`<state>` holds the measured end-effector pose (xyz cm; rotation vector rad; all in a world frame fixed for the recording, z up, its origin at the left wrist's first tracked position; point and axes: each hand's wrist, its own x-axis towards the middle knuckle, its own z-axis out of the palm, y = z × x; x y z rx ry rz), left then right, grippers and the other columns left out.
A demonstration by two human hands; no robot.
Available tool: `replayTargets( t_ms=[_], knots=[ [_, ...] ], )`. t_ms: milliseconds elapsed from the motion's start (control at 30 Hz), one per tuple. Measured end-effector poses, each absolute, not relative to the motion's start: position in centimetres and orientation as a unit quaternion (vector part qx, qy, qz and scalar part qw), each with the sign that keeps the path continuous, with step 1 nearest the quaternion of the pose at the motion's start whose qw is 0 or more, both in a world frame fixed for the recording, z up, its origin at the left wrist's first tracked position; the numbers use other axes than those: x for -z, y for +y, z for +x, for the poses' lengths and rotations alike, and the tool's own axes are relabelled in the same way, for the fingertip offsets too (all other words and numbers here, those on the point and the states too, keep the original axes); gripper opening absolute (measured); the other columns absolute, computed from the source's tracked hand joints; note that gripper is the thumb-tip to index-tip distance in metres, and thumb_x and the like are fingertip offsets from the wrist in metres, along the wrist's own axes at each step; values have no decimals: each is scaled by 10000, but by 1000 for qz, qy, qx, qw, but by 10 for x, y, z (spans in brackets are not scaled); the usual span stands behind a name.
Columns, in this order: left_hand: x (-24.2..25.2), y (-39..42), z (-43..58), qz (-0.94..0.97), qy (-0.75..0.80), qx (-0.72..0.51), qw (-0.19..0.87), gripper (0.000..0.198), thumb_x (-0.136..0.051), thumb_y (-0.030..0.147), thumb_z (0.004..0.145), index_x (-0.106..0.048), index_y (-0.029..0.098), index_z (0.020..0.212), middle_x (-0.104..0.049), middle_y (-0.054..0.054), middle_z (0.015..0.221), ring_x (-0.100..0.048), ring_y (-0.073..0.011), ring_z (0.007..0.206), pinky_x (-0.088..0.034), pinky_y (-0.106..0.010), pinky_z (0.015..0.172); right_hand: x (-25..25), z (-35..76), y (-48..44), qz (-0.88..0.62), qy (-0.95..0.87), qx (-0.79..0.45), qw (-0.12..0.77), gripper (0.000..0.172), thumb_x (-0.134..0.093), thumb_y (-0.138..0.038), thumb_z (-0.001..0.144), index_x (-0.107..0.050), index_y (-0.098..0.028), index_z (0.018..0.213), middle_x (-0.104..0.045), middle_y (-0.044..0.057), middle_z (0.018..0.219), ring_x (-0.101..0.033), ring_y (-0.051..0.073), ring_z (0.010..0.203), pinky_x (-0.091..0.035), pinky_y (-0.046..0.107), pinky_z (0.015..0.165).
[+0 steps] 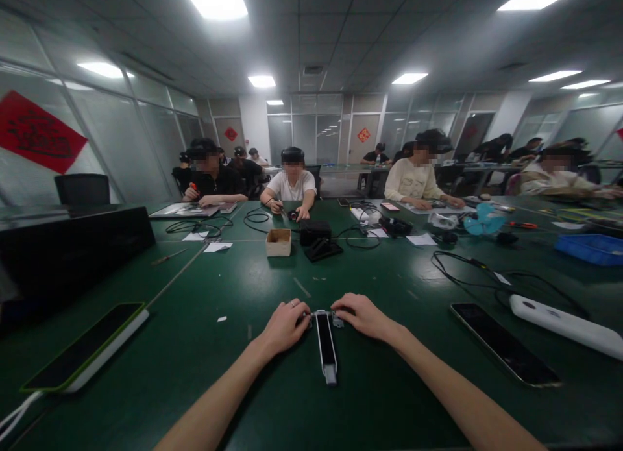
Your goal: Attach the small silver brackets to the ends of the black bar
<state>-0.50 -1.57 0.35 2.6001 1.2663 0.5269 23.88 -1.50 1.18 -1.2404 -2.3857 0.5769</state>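
Note:
A slim device with a black face and a white frame (326, 342) lies lengthwise on the green table, its narrow pale end pointing towards me. At its far left corner my left hand (288, 326) has its fingers curled together on a small grey part, mostly hidden by the fingertips. On the opposite side my right hand (364, 315) bends its fingers over another small grey part (337, 320), which shows below them beside the frame. Both hands rest low over the table. What exactly the grey parts are is too small to tell.
A phone with a green edge (87, 344) lies left on a white block. To the right are a dark phone (503, 344), a white long device (567, 324) and black cables. Ahead stand a small cardboard box (278, 243) and a black box (315, 231). Several people work across the table.

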Motion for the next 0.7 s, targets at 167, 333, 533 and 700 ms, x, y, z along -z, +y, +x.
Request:
replayTargets(
  t_ms=[167,333,533,700],
  knots=[
    [-4,-16,-5,880,428,-179,99,184,-411,261,918,-581,192,931,-582,-33,904,-542,-163,782,-397,-296,733,-14,242,-15,-449,-842,-228,191,243,-479,-312,900,-633,-235,1072,-635,29,1018,-567,169,933,-432,295,835],
    [-5,-17,-5,880,431,-175,101,175,-419,253,915,-583,193,929,-583,-33,910,-541,-162,781,-398,-296,735,-10,240,-15,-465,-831,-235,193,199,-514,-297,877,-639,-235,1020,-640,14,958,-573,156,837,-449,271,731],
    [-2,-15,-5,880,427,-183,104,160,-430,257,916,-578,197,920,-580,-25,901,-545,-157,786,-395,-283,744,-8,239,-14,-455,-832,-229,220,138,-562,-278,849,-652,-221,936,-636,-1,871,-560,140,770,-433,259,695],
    [-2,-16,-5,878,433,-177,101,163,-426,252,917,-577,193,925,-580,-32,905,-548,-159,792,-394,-284,757,-5,236,-15,-461,-825,-223,239,136,-573,-281,844,-653,-209,927,-630,4,883,-557,140,783,-433,269,719]
  ],
)
